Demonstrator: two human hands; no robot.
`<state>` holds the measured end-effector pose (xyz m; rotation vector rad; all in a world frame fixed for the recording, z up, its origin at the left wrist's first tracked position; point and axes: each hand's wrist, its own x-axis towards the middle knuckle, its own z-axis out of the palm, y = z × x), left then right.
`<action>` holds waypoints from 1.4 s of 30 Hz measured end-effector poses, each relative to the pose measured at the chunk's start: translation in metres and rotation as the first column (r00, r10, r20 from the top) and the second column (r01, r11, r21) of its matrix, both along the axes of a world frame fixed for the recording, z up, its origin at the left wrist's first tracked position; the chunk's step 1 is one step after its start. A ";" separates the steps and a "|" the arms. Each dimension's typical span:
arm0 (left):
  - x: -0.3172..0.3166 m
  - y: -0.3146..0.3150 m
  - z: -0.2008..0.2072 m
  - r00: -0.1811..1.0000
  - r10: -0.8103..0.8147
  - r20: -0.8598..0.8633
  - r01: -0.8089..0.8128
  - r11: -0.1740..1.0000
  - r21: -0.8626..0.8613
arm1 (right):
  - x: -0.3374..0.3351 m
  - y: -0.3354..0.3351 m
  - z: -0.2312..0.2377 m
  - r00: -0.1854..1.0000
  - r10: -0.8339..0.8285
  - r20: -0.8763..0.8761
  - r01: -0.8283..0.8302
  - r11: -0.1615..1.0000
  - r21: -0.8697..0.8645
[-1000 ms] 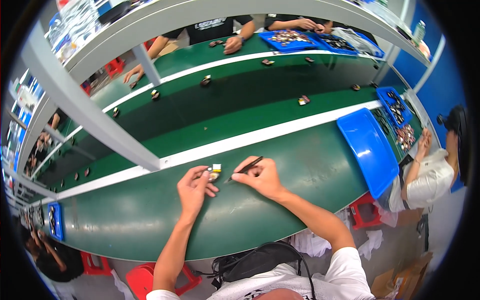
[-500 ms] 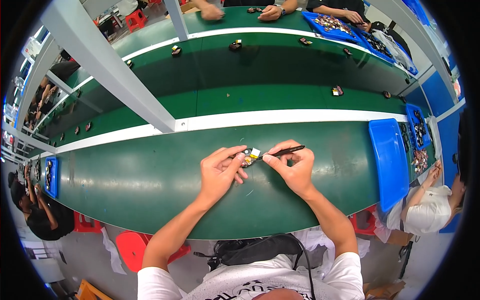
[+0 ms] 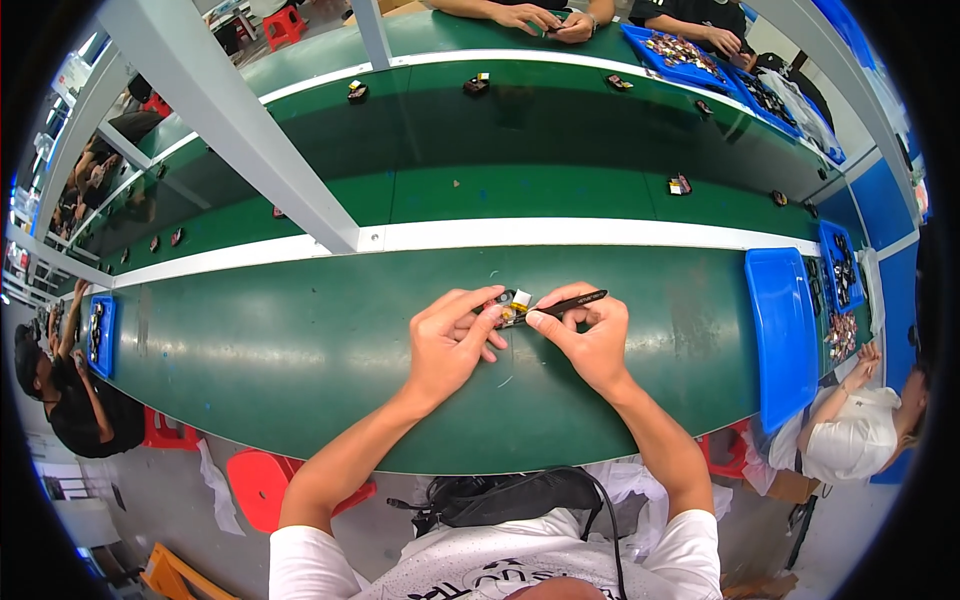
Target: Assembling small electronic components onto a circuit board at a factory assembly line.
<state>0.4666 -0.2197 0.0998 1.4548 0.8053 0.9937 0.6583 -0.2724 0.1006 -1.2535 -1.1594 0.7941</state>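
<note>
Between thumb and fingers, my left hand (image 3: pixel 446 342) grips a small electronic assembly (image 3: pixel 508 307) above the green bench, with a dark shell, a white flap and a bit of yellow. My right hand (image 3: pixel 592 345) pinches a pair of slim black tweezers (image 3: pixel 575 301), slanting down to the left. Their tip reaches the assembly by the yellow part; whether it grips anything there is too small to make out. My fingers cover part of the assembly.
An upright blue tray (image 3: pixel 782 335) stands at the right of the bench (image 3: pixel 270 370), beside a blue bin (image 3: pixel 840 265) of dark parts. Beyond a white rail (image 3: pixel 560 234), similar assemblies (image 3: pixel 679 185) lie on the line. Co-workers sit across and at both ends. A grey post (image 3: pixel 230 130) slants at left.
The assembly has tilted slightly in my left hand, and the tweezers stay against it. Across the line, a co-worker's two hands have come together on a small part. The view has shifted slightly.
</note>
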 end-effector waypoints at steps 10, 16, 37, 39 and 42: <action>0.002 -0.001 -0.002 1.000 0.004 -0.011 -0.003 0.998 0.063 | 0.002 0.000 0.009 0.935 0.052 -0.349 -0.117 0.979 -0.166; 0.003 -0.002 -0.002 1.000 0.005 -0.013 -0.003 0.993 0.114 | 0.003 0.001 0.014 0.906 0.051 -0.420 -0.157 0.962 -0.222; -0.007 0.013 -0.006 0.965 -0.208 0.157 0.237 0.951 -0.197 | -0.004 -0.002 -0.001 0.995 0.062 -0.080 -0.054 0.994 0.090; -0.007 0.013 -0.005 0.958 -0.228 0.173 0.260 0.945 -0.199 | -0.005 -0.003 0.002 0.999 0.043 -0.021 -0.040 0.992 0.116; -0.007 0.012 -0.004 0.958 -0.223 0.181 0.259 0.944 -0.205 | -0.007 -0.004 0.004 0.999 0.019 0.033 -0.023 0.991 0.130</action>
